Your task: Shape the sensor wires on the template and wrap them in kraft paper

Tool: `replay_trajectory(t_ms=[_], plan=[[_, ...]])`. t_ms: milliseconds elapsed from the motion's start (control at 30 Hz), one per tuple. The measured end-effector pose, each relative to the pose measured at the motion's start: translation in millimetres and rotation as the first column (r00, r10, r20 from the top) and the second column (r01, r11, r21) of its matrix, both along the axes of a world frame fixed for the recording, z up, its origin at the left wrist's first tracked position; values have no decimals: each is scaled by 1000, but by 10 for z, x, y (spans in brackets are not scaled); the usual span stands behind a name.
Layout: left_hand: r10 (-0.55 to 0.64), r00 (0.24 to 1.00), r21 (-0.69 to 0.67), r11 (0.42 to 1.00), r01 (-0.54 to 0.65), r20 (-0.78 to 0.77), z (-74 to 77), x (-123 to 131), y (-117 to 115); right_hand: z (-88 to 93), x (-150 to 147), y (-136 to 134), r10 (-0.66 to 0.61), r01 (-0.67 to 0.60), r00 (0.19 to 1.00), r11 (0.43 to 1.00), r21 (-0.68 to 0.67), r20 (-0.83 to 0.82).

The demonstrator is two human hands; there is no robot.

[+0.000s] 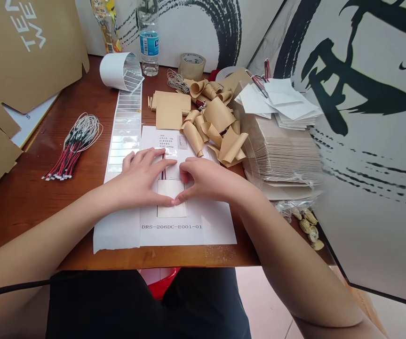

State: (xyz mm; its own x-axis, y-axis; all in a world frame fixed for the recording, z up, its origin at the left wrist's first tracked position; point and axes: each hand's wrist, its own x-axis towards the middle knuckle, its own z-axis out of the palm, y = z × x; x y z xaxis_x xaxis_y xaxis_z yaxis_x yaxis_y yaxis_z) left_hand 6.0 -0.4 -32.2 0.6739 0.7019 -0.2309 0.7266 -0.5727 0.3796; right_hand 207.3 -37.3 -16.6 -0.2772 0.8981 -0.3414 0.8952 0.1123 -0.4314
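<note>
Left hand [142,181] and right hand [208,181] press a pale square patch [172,205] flat.
Neither grips anything: the left lies open with fingers spread, the right half curled, thumb tips meeting on the patch, which sits mid-way on the white printed sheet [203,228] (red leads [163,172] run out its far edge). Curled brown backings [213,125] lie far right.

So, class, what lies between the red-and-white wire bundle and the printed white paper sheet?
A long white strip of labels, unrolled flat, lies between wire bundle and paper sheet, seen in the head view.
</note>
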Motion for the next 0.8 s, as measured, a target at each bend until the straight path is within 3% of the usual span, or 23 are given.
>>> replay_trajectory(t_ms=[200,400,600,700,800], plan=[[67,994,-8,998,-66,82,39,-12,80,65,9,25,-100,97,994,993,-64,-39],[115,980,14,993,-119,161,8,-29,159,67,30,25,-109,105,992,992,-65,-64],[25,969,69,997,-43,248,-7,-55,193,38,60,39,-111,109,989,994,-24,-102],[-14,918,35,999,0,397,12,-33,189,30,62,44,-99,101,986,995,9,-136],[83,814,-137,991,-4,576,8,-1,177,19,66,50,-116,126,982,990,59,-149]])
